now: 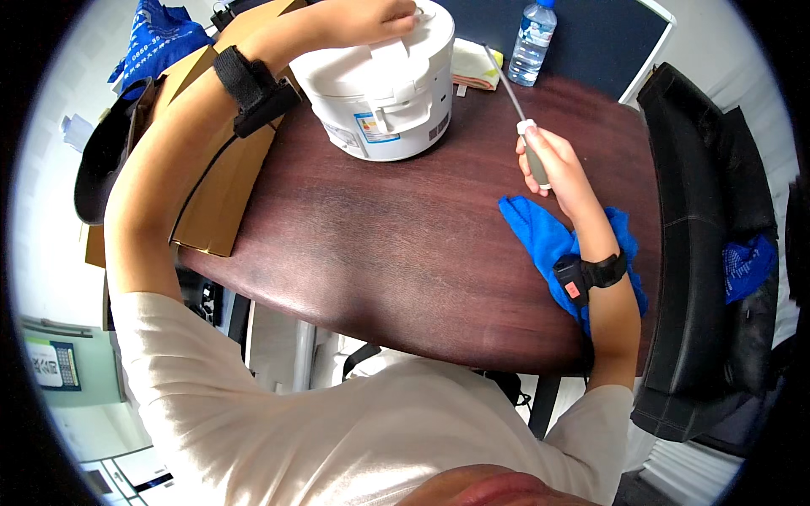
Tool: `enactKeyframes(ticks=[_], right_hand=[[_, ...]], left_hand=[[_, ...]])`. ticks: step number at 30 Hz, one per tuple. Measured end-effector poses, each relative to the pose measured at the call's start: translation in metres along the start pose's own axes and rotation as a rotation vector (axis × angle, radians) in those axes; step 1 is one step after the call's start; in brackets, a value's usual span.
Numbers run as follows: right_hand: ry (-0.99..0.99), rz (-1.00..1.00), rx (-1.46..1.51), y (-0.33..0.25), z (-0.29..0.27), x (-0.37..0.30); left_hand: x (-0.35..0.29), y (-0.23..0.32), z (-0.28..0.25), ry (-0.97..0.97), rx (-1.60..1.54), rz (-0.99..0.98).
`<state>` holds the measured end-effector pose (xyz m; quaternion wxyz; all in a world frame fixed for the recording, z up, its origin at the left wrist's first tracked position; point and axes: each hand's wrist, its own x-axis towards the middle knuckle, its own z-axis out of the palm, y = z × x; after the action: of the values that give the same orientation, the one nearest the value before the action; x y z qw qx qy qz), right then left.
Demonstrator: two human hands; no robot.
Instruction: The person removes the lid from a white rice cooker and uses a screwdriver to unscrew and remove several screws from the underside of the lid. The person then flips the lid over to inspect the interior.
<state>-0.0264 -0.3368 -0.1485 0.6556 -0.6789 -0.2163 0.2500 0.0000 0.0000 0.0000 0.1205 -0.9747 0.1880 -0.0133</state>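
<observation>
A white rice cooker stands at the far side of the brown table, a blue-edged label on its wall. My left hand lies over its top with bent fingers gripping it; part of the hand is cut off by the frame's upper edge. In my right hand is a screwdriver with a grey and white handle. Its thin metal shaft points up and away, toward the far edge, apart from the cooker. Under my right forearm a blue cloth is bunched on the table.
Beyond the screwdriver stand a water bottle and a folded yellow-white cloth. A cardboard box lines the table's left side, below my left arm. A dark partition rises behind; a black chair is at right.
</observation>
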Motion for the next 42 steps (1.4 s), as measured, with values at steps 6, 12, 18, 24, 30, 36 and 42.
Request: enactKeyframes(ticks=[6, 12, 18, 24, 30, 36, 42], right_hand=[[0.038, 0.152, -0.430, 0.004, 0.010, -0.001], [-0.080, 0.271, -0.700, 0.004, 0.021, 0.009], [-0.001, -0.207, -1.015, -0.058, 0.033, 0.039], [0.252, -0.836, -1.118, -0.098, 0.074, 0.087], [0.223, -0.880, -1.148, -0.087, 0.077, 0.101], [0.055, -0.879, -1.084, -0.105, 0.061, 0.112], [-0.052, -0.845, -0.847, -0.095, 0.036, 0.168]], left_hand=[[-0.047, 0.001, 0.000, 0.267, -0.153, -0.329], [-0.102, -0.052, 0.066, 0.391, -0.648, -0.230], [-0.103, -0.034, 0.098, 0.744, -0.635, -0.197], [-0.106, -0.014, 0.094, 0.841, -0.586, -0.270], [-0.114, -0.001, 0.092, 0.890, -0.540, -0.303], [-0.118, -0.018, 0.086, 0.822, -0.471, -0.164], [-0.108, -0.019, 0.089, 0.810, -0.531, -0.077]])
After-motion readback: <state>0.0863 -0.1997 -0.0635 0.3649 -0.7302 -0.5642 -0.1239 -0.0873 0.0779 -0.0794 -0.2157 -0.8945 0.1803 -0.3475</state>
